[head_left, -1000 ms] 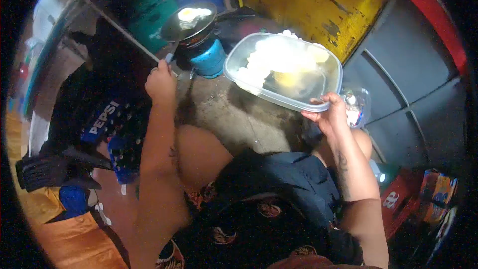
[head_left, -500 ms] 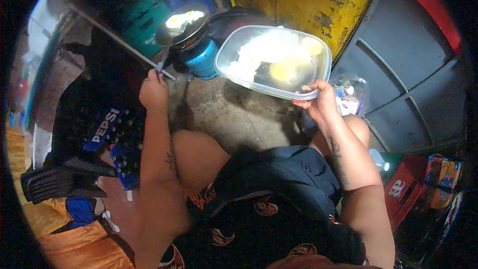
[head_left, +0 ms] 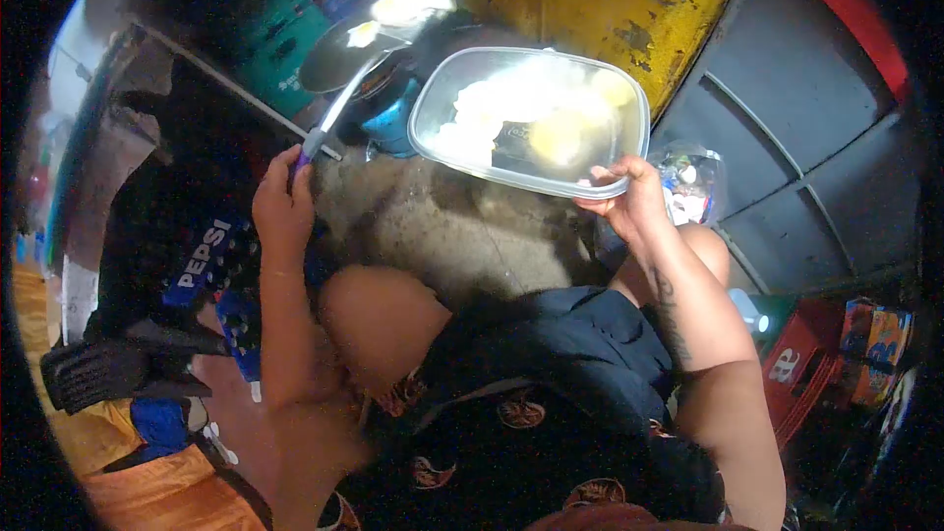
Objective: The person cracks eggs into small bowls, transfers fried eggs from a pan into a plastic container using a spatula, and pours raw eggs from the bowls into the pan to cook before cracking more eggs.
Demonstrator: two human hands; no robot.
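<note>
Left hand [head_left: 283,202] has drifted away from the tub [head_left: 511,173], fingers wrapped round a spatula [head_left: 339,106]; right hand [head_left: 630,199] just clamps the tub's corner.

Clear glossy plastic container [head_left: 442,154]; scuffed yellow panel [head_left: 600,10].

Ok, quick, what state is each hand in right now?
Left hand: closed on the purple-handled utensil.
Right hand: holding the clear plastic tub by one corner.

I see free room over the floor [head_left: 447,226] between the left knee [head_left: 383,320] and the tub [head_left: 516,155]; stove [head_left: 393,125], pan [head_left: 337,61] and rod [head_left: 231,87] obstruct the far-left side.
</note>
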